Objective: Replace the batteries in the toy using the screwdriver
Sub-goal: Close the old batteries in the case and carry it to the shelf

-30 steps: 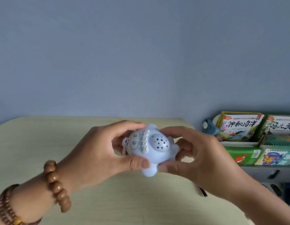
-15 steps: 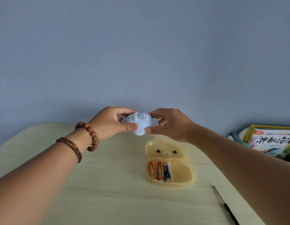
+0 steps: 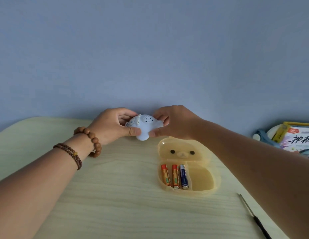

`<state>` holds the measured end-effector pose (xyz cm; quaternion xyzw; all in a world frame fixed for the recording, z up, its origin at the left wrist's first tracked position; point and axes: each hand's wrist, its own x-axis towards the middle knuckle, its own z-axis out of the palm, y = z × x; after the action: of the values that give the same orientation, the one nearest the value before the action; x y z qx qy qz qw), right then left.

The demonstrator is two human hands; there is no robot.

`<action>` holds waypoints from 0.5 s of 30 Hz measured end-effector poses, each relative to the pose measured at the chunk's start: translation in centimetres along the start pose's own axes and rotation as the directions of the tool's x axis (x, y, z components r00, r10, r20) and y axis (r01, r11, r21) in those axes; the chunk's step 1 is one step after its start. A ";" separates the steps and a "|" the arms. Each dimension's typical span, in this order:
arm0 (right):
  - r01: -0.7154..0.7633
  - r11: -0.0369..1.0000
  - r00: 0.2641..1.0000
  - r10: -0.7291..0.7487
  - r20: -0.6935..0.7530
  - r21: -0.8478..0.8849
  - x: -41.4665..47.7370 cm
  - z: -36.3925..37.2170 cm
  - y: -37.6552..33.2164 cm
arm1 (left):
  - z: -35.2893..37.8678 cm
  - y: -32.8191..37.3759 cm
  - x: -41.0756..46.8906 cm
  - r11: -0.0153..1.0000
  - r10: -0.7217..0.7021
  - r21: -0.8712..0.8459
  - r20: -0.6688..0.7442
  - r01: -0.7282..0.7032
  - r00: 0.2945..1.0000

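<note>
Pale-blue toy (image 3: 144,125) gripped by left hand (image 3: 110,127) and right hand (image 3: 174,122) above the worktop (image 3: 115,187).
Both hands steady it; batteries (image 3: 175,176) and screwdriver (image 3: 253,215) lie within reach.

Soft, even, slightly dim light; faint shadows beneath the forearms on the pale wood-grain desk (image 3: 115,195). Wide-angle bending curves the edges; no glare, mild softness.

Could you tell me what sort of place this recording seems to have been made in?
Probably a home, perhaps a child's room or study corner: a pale wood-grain desk against a plain blue wall, children's picture books stacked at the right, and a bear-faced plastic case holding batteries.
</note>
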<state>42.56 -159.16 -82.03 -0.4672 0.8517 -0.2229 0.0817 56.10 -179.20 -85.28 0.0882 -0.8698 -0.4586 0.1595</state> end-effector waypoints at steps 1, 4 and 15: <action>-0.003 1.000 1.000 0.003 -0.006 0.001 0.0 0.0 0.0 | 0.0 -0.1 0.1 1.000 0.004 -0.001 0.000 -0.004 1.000; -0.010 1.000 1.000 0.010 -0.001 -0.006 -0.1 -0.1 -0.1 | 0.2 -0.2 0.1 1.000 0.014 -0.005 0.008 -0.014 1.000; -0.065 0.997 0.984 0.071 -0.163 0.038 -8.2 -3.8 2.6 | 0.1 6.2 -7.2 0.865 0.411 0.366 -0.125 -0.343 0.903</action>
<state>43.74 -149.99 -80.36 -0.4164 0.8672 -0.2717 0.0265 62.75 -173.51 -81.64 -0.0128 -0.9148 -0.2522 0.3152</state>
